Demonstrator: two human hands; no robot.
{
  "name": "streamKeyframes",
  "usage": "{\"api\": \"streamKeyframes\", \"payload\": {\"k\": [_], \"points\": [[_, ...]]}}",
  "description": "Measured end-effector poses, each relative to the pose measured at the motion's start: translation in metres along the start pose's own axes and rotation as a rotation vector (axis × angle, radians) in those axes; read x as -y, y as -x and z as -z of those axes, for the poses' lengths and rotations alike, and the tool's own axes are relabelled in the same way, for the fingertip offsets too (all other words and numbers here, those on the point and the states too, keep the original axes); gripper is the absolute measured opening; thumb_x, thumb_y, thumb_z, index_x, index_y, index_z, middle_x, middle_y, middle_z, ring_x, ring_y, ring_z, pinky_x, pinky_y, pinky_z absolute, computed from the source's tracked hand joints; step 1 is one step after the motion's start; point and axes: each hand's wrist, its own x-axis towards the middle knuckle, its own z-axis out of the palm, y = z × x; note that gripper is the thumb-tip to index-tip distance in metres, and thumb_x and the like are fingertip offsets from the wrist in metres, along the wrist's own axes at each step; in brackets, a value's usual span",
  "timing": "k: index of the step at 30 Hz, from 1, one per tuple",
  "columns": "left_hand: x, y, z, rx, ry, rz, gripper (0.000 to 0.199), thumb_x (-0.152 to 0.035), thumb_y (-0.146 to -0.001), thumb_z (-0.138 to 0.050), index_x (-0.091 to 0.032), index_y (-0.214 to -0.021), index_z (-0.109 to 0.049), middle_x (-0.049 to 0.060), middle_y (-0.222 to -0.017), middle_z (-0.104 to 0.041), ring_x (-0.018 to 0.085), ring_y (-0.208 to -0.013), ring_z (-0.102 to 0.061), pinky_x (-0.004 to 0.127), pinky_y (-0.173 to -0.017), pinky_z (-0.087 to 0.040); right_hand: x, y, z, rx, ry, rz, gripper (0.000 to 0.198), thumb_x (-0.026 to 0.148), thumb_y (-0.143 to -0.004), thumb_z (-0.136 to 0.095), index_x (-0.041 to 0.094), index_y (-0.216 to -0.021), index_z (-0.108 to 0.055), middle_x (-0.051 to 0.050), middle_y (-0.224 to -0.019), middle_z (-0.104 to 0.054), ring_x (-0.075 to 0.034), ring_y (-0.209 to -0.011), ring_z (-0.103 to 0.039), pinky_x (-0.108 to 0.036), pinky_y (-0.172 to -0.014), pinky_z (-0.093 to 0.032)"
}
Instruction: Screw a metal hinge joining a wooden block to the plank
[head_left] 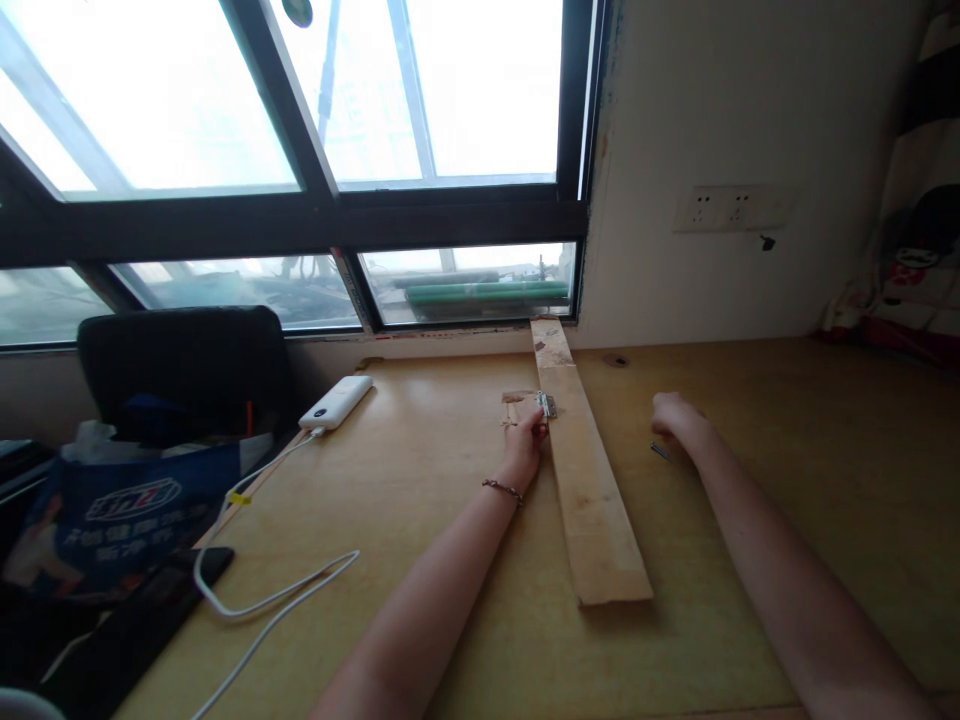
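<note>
A long wooden plank (pixel 592 480) lies on the yellowish wooden table (pixel 420 500), its far end by the window. My left hand (pixel 525 435), with a braided bracelet at the wrist, is closed on a small metal hinge (pixel 550 405) at the plank's left edge. Just behind those fingers is a small wooden piece (pixel 516 398), partly covered by the hand. To the right of the plank, my right hand (pixel 679 415) is closed above the table; its fingertips are hidden, and I cannot see what they hold. Close below it lie a few small screws (pixel 659 451).
A white power bank (pixel 336 403) with a white cable (pixel 277 590) lies at the table's left edge. Beyond that edge are a black chair (pixel 187 360) and a blue bag (pixel 135 510). A wall socket (pixel 720 208) is at the back right.
</note>
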Motion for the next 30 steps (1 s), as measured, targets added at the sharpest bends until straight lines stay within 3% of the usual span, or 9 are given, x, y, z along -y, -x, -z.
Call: {"api": "streamKeyframes", "payload": {"k": [3,5,7,9,12,16,24,30], "points": [[0.0,0.0,0.0,0.002,0.002,0.0,0.022,-0.017,-0.052,-0.073,-0.013,-0.067,-0.058,-0.002,-0.058,-0.057,0.003,-0.043,-0.044,0.016,-0.044,-0.035,0.022,0.014,0.015,-0.238,-0.424,0.208,0.004,0.015,-0.057,-0.063,0.014,-0.053,-0.062,-0.006,-0.044,-0.058,-0.02,-0.052,-0.061,-0.026,-0.05,-0.046],[0.0,0.001,0.0,0.005,0.0,-0.003,0.021,-0.017,-0.052,-0.073,-0.012,-0.066,-0.058,-0.002,-0.057,-0.057,0.003,-0.043,-0.044,0.016,-0.044,-0.034,0.048,0.024,0.016,-0.334,-0.829,0.384,0.012,0.024,-0.062,-0.062,0.014,-0.066,-0.064,-0.006,-0.056,-0.064,-0.017,-0.056,-0.062,-0.023,-0.048,-0.046],[-0.001,0.003,-0.001,0.006,-0.005,-0.008,0.021,-0.018,-0.052,-0.073,-0.012,-0.067,-0.059,-0.002,-0.058,-0.057,0.003,-0.043,-0.044,0.016,-0.044,-0.033,0.078,0.031,0.008,-0.263,-1.155,0.502,0.02,0.031,-0.063,-0.062,0.013,-0.072,-0.063,-0.007,-0.066,-0.067,-0.016,-0.056,-0.063,-0.022,-0.046,-0.045],[-0.001,0.004,-0.001,0.003,-0.007,-0.021,0.021,-0.018,-0.052,-0.072,-0.012,-0.068,-0.059,-0.002,-0.059,-0.057,0.003,-0.043,-0.044,0.016,-0.044,-0.032,0.105,0.033,-0.006,-0.207,-1.285,0.537,0.02,0.031,-0.062,-0.063,0.013,-0.07,-0.062,-0.006,-0.065,-0.067,-0.017,-0.058,-0.063,-0.022,-0.048,-0.047],[-0.001,0.004,-0.001,-0.021,0.014,-0.055,0.019,-0.017,-0.053,-0.07,-0.013,-0.069,-0.06,-0.002,-0.06,-0.057,0.003,-0.044,-0.043,0.017,-0.044,-0.031,0.13,0.026,-0.028,-0.223,-1.291,0.485,0.018,0.029,-0.061,-0.064,0.013,-0.07,-0.063,-0.005,-0.065,-0.067,-0.017,-0.059,-0.063,-0.024,-0.051,-0.049],[0.001,0.004,-0.001,-0.034,0.002,-0.064,0.019,-0.018,-0.053,-0.069,-0.012,-0.068,-0.059,-0.002,-0.06,-0.057,0.003,-0.044,-0.042,0.017,-0.044,-0.031,0.135,0.014,-0.042,-0.252,-1.224,0.474,0.016,0.027,-0.063,-0.062,0.014,-0.073,-0.065,-0.005,-0.069,-0.068,-0.017,-0.061,-0.064,-0.026,-0.055,-0.05],[0.004,0.002,-0.002,-0.098,-0.039,-0.094,0.018,-0.019,-0.053,-0.067,-0.011,-0.066,-0.057,-0.004,-0.053,-0.052,0.004,-0.042,-0.041,0.018,-0.043,-0.03,0.129,0.023,-0.039,-0.438,-1.025,0.583,0.012,0.025,-0.066,-0.061,0.017,-0.071,-0.067,-0.003,-0.068,-0.067,-0.016,-0.064,-0.062,-0.025,-0.06,-0.047],[0.005,0.001,-0.002,-0.129,-0.045,-0.112,0.019,-0.02,-0.053,-0.068,-0.011,-0.066,-0.057,-0.004,-0.055,-0.053,0.004,-0.042,-0.041,0.018,-0.043,-0.031,0.131,0.023,-0.042,-0.426,-1.046,0.602,0.011,0.023,-0.067,-0.061,0.018,-0.073,-0.068,-0.003,-0.069,-0.068,-0.016,-0.065,-0.063,-0.026,-0.062,-0.049]]}}
